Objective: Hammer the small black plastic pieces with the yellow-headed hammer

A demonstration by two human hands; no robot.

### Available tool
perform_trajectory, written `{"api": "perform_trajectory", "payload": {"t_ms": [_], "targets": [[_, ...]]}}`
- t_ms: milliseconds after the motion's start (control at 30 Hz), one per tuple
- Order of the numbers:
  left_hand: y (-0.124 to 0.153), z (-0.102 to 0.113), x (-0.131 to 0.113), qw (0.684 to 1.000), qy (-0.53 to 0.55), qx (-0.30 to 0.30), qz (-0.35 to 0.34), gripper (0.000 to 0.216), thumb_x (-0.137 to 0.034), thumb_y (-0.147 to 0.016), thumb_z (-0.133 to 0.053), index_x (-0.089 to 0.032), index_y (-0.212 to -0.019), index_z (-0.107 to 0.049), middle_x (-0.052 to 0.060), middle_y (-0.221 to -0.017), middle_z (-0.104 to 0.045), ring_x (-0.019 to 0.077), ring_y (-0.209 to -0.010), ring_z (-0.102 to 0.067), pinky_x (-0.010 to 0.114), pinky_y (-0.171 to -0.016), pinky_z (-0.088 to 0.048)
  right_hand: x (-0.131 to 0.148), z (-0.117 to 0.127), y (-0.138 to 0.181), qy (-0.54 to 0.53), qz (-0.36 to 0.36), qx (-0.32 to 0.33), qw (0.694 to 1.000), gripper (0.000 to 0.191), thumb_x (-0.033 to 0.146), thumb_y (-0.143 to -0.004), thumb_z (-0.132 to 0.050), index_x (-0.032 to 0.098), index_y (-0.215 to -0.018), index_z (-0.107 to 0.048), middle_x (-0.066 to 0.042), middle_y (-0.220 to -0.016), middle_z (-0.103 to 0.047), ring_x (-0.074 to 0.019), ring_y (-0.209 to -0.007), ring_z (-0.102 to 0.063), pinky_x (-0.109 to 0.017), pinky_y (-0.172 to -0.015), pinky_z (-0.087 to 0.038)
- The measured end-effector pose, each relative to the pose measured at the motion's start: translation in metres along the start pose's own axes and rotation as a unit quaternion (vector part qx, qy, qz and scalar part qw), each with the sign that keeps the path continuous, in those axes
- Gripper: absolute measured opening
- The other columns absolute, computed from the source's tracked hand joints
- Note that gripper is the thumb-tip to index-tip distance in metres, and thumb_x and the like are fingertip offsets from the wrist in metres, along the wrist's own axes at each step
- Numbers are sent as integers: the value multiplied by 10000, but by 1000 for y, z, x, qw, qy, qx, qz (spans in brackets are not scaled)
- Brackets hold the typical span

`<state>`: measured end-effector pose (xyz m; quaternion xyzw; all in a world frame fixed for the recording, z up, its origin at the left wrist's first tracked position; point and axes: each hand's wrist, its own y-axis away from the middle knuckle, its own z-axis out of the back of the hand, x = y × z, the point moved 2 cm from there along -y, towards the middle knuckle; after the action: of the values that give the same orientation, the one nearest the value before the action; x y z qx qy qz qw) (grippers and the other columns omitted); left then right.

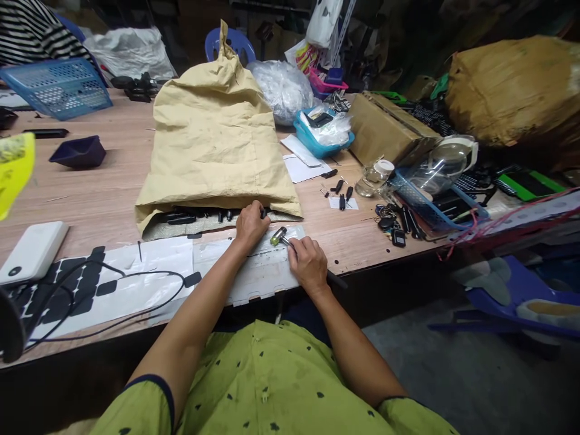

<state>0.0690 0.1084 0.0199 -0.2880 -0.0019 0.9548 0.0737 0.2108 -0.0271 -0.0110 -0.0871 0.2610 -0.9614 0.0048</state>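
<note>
My right hand is closed round the handle of a small hammer. The hammer's head, silvery with a yellow-green face, rests low over the white board, and the black grip sticks out behind my hand. My left hand is at the open mouth of a large tan sack, its fingers closed on a small black part that is mostly hidden. Inside the mouth lie several black parts. The sack lies on the wooden table in front of me.
To the left are a white power bank, a black cable and a sheet of black stickers. A purple tray stands beyond. On the right are keys, a glass jar, a blue basket and a cardboard box.
</note>
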Motion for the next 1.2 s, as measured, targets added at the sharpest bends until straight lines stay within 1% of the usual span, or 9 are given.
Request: {"api": "perform_trajectory", "payload": {"t_ms": [100,233,333,433,600,800,933,1100,1200], "targets": [[15,15,19,1000,21,2,-3,232,-172,-752,-661,-246,-963,-599,40,-884,-710,269,-900,-660,353,-754,-484,-1,-1,0,-2,-3,0,1000,211,230,-974,-528,236,-1052,-723,-66,-872,-604,-223,-842,-512,-321,-728,-381],[50,32,45,997,70,20,-14,301,-181,-719,-664,-251,-1003,-593,-16,-807,-679,211,-785,-637,324,-721,-482,-1,-2,0,5,-3,-4,1000,210,234,-970,-533,235,-1053,-725,-64,-864,-606,-224,-838,-512,-324,-727,-377],[76,33,54,993,109,43,-27,337,-191,-710,-651,-252,-1038,-603,-21,-825,-676,195,-775,-625,320,-733,-499,-3,-1,0,3,-3,-5,1000,210,228,-967,-533,231,-1053,-725,-66,-869,-611,-225,-832,-509,-326,-728,-378],[91,26,55,990,125,42,-53,329,-193,-718,-633,-247,-1043,-638,-4,-854,-682,206,-814,-624,346,-782,-517,-5,-1,0,-3,-6,-1,1000,211,225,-967,-531,230,-1058,-722,-69,-885,-612,-226,-834,-502,-328,-735,-379],[93,17,53,990,107,21,-91,252,-236,-772,-659,-235,-1017,-717,37,-902,-699,241,-895,-618,391,-861,-512,-9,-1,0,-4,-1,-6,1000,210,223,-966,-535,230,-1060,-723,-66,-882,-615,-223,-832,-508,-322,-731,-380],[90,12,56,989,94,32,-106,199,-281,-831,-664,-252,-1004,-759,39,-905,-698,246,-916,-607,390,-866,-503,-14,-1,-3,-21,6,-8,1000,228,234,-977,-529,229,-1055,-743,-66,-856,-640,-216,-822,-555,-313,-732,-425],[90,12,54,989,95,40,-109,204,-271,-823,-679,-263,-1003,-774,39,-921,-705,251,-931,-607,401,-894,-496,-12,9,2,-94,-7,-2,996,271,260,-1005,-492,229,-1081,-750,-66,-878,-675,-206,-846,-624,-299,-767,-487],[89,12,53,989,95,48,-104,196,-266,-823,-686,-264,-990,-790,37,-897,-695,249,-926,-601,399,-893,-493,4,24,11,-232,-11,20,972,309,286,-1032,-453,218,-1099,-747,-62,-907,-716,-188,-859,-688,-289,-791,-545],[88,12,52,989,92,51,-105,205,-263,-826,-690,-271,-1000,-797,35,-885,-688,245,-916,-598,394,-890,-493,11,28,12,-267,-5,35,963,299,287,-1029,-464,217,-1079,-751,-60,-899,-726,-186,-849,-697,-291,-786,-559]]}}
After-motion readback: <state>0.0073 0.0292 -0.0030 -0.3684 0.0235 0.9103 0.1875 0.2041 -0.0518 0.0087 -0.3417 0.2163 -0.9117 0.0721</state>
